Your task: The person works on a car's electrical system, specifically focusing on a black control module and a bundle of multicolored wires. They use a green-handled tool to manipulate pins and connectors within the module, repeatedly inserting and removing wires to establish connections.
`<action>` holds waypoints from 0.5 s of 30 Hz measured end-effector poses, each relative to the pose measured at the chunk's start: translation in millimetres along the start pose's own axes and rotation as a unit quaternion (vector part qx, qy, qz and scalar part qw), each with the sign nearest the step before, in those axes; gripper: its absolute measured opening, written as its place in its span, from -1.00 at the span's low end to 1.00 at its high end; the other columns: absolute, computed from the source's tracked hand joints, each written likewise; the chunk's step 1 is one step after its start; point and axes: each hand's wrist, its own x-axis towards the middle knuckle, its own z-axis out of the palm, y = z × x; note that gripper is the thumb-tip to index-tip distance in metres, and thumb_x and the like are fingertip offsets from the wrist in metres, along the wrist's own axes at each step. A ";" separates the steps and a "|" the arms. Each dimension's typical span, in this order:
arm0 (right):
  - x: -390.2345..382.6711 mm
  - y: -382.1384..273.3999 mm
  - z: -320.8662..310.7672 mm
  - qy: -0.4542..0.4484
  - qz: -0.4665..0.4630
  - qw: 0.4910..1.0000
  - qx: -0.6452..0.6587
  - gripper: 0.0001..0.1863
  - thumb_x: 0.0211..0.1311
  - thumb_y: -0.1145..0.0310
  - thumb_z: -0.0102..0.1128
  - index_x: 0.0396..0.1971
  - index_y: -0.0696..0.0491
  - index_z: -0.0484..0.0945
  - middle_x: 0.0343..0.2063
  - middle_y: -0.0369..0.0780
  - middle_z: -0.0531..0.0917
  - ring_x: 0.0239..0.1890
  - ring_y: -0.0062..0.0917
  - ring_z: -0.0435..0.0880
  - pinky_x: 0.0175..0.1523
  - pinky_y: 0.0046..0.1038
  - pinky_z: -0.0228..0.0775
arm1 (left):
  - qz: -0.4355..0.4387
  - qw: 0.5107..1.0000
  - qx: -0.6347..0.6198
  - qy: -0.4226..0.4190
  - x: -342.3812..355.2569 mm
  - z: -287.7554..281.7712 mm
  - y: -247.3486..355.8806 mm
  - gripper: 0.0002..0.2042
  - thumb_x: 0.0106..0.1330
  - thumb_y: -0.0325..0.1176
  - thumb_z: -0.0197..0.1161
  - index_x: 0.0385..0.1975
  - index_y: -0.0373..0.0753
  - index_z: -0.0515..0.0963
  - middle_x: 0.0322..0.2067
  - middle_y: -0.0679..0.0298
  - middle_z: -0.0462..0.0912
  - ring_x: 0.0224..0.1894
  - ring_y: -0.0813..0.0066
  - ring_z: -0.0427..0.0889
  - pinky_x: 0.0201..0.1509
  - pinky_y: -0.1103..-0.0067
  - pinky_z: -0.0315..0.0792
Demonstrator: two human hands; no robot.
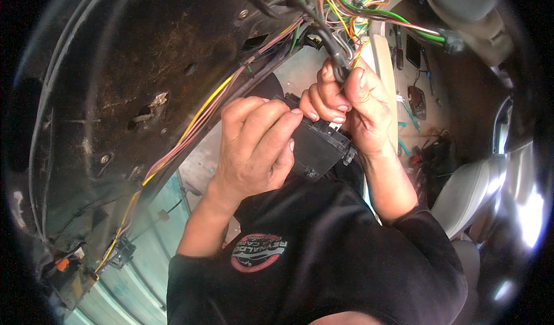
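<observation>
A flat black plastic box [316,147] with connector sockets along its edge sits in front of my chest. My left hand [257,143] is curled at the box's left side, its fingertips bunched at the upper edge; what lies between them is hidden. My right hand [366,108] is closed round the lower end of a black sheathed wire bundle [339,59], between thumb and forefinger. Its other fingers bend down over the box's top edge, by a small white piece [334,126]. Above that hand, loose coloured wires [352,27] fan out in a tangle.
Yellow and pink wires [190,126] run diagonally along a dark, dirty panel [144,53] on the left, ending near a connector [121,253]. Right of me are a grey seat [467,195] and a floor with scattered tools and a dark phone-like slab [413,51]. A green-white wire bundle [427,32] hangs upper right.
</observation>
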 end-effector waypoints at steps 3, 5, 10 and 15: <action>-4.3 1.5 -4.4 -0.011 0.016 1.000 0.013 -0.57 0.61 0.03 -0.05 -0.05 0.16 0.42 -0.62 -0.38 0.25 -0.63 -0.66 0.23 -0.29 -0.41 0.33 | 0.011 0.999 -0.015 -0.050 4.5 -7.9 0.6 -0.60 0.04 -0.38 0.40 -0.06 -0.24 0.61 -0.06 0.16 0.59 0.03 0.09 0.46 0.19 0.25 0.32; -4.9 3.2 -3.5 -0.008 0.021 0.999 0.023 -0.59 0.61 0.05 -0.04 -0.03 0.17 0.42 -0.63 -0.38 0.25 -0.63 -0.66 0.23 -0.30 -0.40 0.33 | 0.007 0.996 -0.031 -0.087 10.7 -16.3 2.4 -0.60 0.04 -0.37 0.48 -0.08 -0.24 0.60 -0.08 0.17 0.57 0.00 0.07 0.46 0.14 0.24 0.37; -6.2 5.4 -3.0 -0.012 0.053 0.998 0.044 -0.61 0.62 0.08 -0.05 -0.05 0.17 0.43 -0.63 -0.36 0.26 -0.64 -0.65 0.24 -0.31 -0.42 0.33 | 0.023 0.991 -0.050 -0.121 7.0 -18.4 4.3 -0.60 0.04 -0.37 0.54 -0.11 -0.25 0.58 -0.10 0.16 0.56 -0.04 0.05 0.47 0.07 0.24 0.42; -8.2 6.3 2.7 0.012 0.110 0.989 0.099 -0.61 0.62 0.07 -0.06 -0.05 0.16 0.44 -0.62 -0.36 0.28 -0.64 -0.63 0.25 -0.34 -0.43 0.30 | -0.027 0.978 -0.147 -0.143 7.6 -21.9 1.4 -0.61 0.05 -0.37 0.54 -0.13 -0.25 0.56 -0.14 0.16 0.55 -0.07 0.07 0.48 0.04 0.24 0.42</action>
